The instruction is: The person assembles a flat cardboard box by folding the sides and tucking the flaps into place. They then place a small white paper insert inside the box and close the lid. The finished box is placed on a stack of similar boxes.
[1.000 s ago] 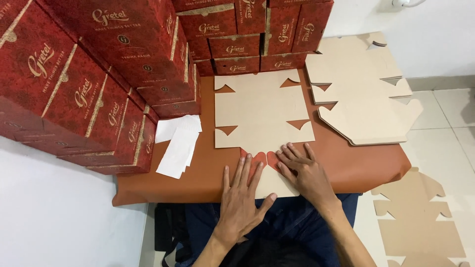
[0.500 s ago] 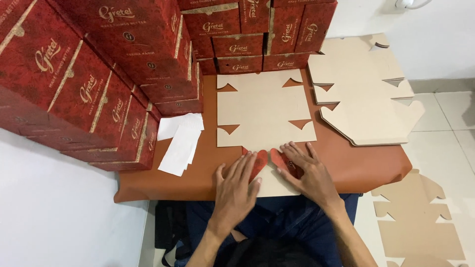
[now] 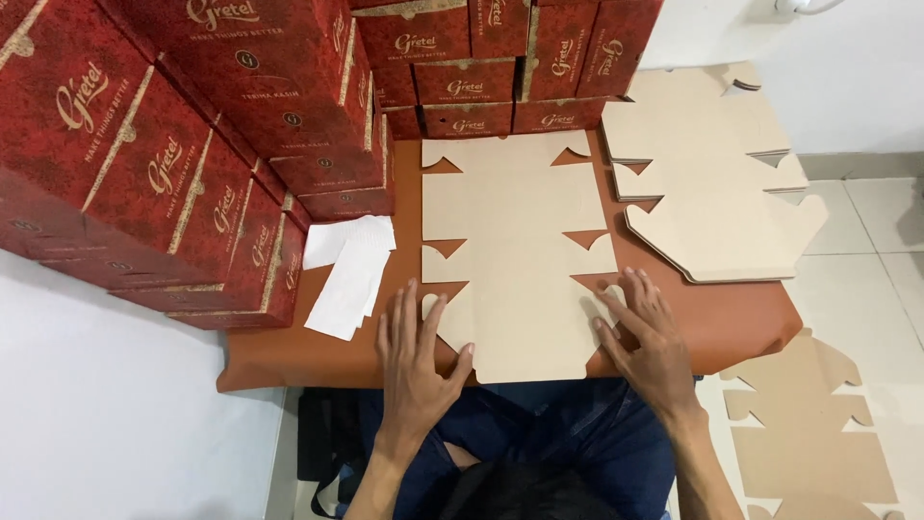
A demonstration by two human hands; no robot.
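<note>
Low brown table (image 3: pixel 731 332) under and beyond the fingers, white wall (image 3: pixel 847 67) far past them at upper right, pale tiled floor (image 3: pixel 866 231) to their right, plain white surface (image 3: pixel 106 424) to their left, even soft light

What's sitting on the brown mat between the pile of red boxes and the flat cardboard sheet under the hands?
In the head view, a few white paper slips lie between the red boxes and the flat cardboard sheet.

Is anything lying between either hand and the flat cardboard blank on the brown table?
Nothing visible does. The left hand and the right hand both rest directly on the near edge of the flat cardboard blank. The white papers lie off to its left, clear of both hands.
</note>
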